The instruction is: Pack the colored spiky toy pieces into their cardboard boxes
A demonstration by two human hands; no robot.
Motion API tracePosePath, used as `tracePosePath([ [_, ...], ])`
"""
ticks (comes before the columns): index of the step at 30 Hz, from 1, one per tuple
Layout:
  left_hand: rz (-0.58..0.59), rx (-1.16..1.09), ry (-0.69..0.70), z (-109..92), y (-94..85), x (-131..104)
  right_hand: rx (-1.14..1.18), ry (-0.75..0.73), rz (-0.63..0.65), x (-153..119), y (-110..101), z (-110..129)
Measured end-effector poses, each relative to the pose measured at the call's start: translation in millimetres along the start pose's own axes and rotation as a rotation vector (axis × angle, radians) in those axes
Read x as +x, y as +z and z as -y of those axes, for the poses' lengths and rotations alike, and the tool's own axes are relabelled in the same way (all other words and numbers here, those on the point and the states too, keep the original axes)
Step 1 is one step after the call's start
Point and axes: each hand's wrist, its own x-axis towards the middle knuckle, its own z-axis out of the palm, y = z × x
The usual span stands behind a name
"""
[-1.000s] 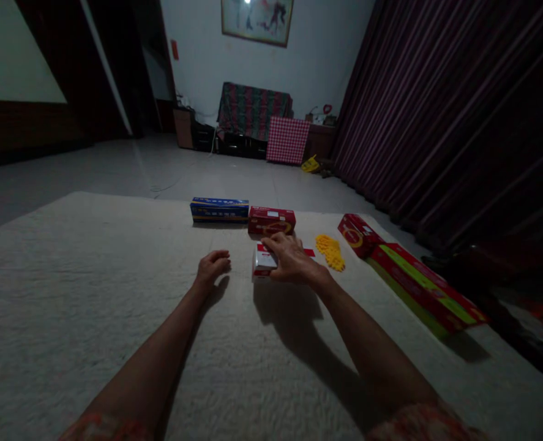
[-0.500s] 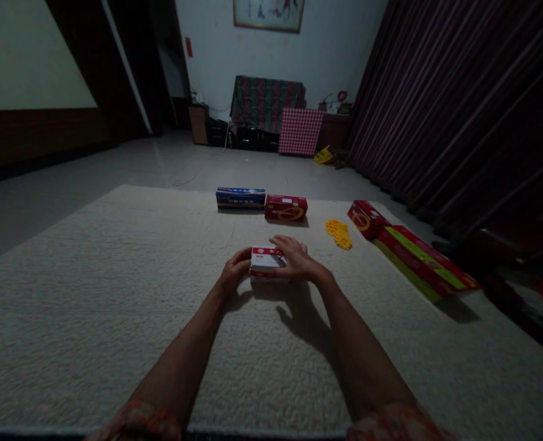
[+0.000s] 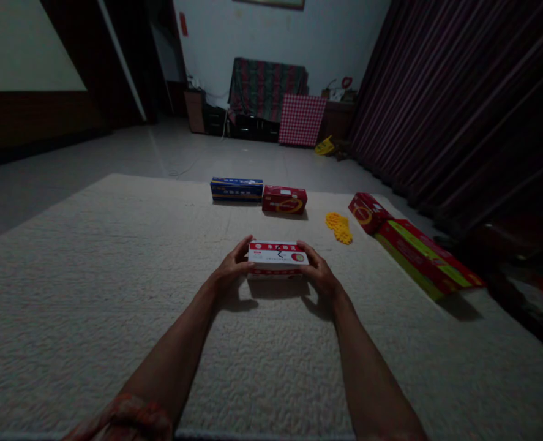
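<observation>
Between my two hands is a small white and red cardboard box (image 3: pixel 278 256) with printed lettering and a dark squiggle on its top. My left hand (image 3: pixel 234 263) grips its left end, thumb at the near side and fingers behind. At the right end my right hand (image 3: pixel 319 269) holds it the same way. The box is low over the cream quilted mat (image 3: pixel 271 355), with a shadow under its near side; whether it touches the mat I cannot tell.
Beyond the box stand a blue box (image 3: pixel 237 190) and a dark red box (image 3: pixel 284 200), side by side. To the right are a yellow knobbly piece (image 3: pixel 338 228), another red box (image 3: pixel 368 212) and a long red and yellow-green box (image 3: pixel 427 257). A purple curtain (image 3: pixel 418 110) hangs at the right.
My right hand has moved off the top of the box to its right end, uncovering the print. The view has tipped slightly downward.
</observation>
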Motion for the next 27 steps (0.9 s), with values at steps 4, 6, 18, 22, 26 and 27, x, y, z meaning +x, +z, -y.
tracePosePath([
  [4, -0.013, 0.060, -0.006, 1, 2.9, 3, 0.016, -0.042, -0.045, -1, 6, -1],
  [6, -0.036, 0.092, 0.014, 3, 3.6, 5, -0.005, -0.061, -0.055, -1, 10, -1],
  [18, -0.070, 0.149, 0.067, 5, 5.4, 8, -0.129, -0.093, -0.077, 5, 19, -5],
  [22, -0.079, 0.166, 0.083, 6, 6.2, 8, -0.164, -0.113, -0.082, 7, 21, -4],
  [26, -0.084, 0.156, 0.092, 7, 6.8, 8, -0.153, -0.088, -0.065, 8, 23, -1],
  [27, -0.083, 0.148, 0.088, 7, 6.8, 8, -0.149, -0.080, -0.068, 8, 23, 0],
])
